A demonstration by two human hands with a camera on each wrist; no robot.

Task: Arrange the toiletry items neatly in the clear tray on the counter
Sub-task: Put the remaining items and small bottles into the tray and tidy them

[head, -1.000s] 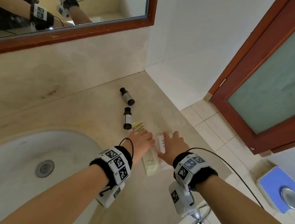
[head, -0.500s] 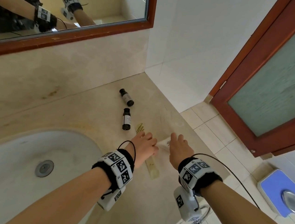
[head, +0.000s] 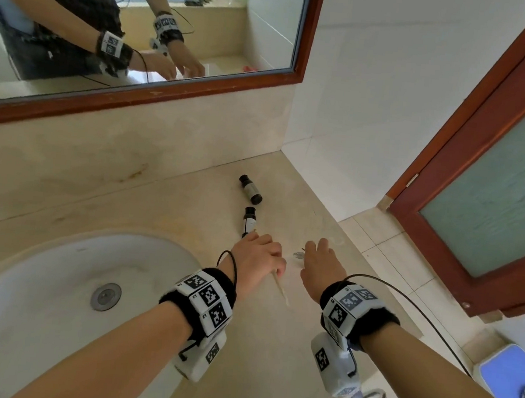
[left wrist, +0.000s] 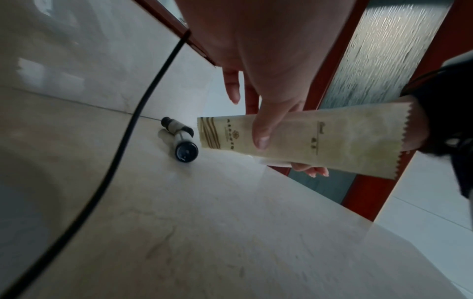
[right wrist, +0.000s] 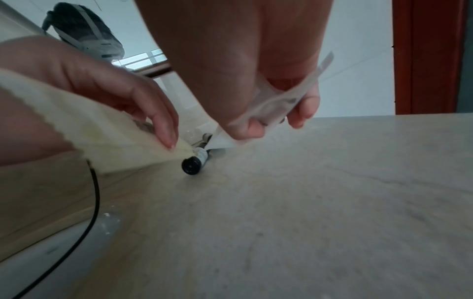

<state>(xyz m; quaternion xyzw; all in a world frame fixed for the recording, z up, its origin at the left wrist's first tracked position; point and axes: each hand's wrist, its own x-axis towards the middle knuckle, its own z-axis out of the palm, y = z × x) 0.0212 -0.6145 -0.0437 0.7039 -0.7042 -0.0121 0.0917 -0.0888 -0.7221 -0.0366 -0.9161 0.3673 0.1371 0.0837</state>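
My left hand (head: 258, 254) pinches a long beige paper sachet (left wrist: 302, 139) between thumb and fingers, lifted off the counter; its lower end (head: 280, 289) pokes out below the hand. My right hand (head: 319, 261) holds a small white packet (right wrist: 276, 103) curled in its fingers, just above the counter. Two small dark bottles lie on the counter beyond the hands: the near bottle (head: 248, 221) right ahead of the left fingers, the far bottle (head: 250, 189) closer to the corner. No clear tray shows in any view.
A white basin (head: 56, 292) with a metal drain sits to the left. The beige counter (head: 274, 342) ends at its right edge over the tiled floor, with a wooden door (head: 494, 187) and a blue scale (head: 509, 376) beyond. A framed mirror (head: 142, 29) hangs behind.
Both hands have lifted off the counter, the left taking up the beige sachet and the right the white packet. The bottles have not moved.
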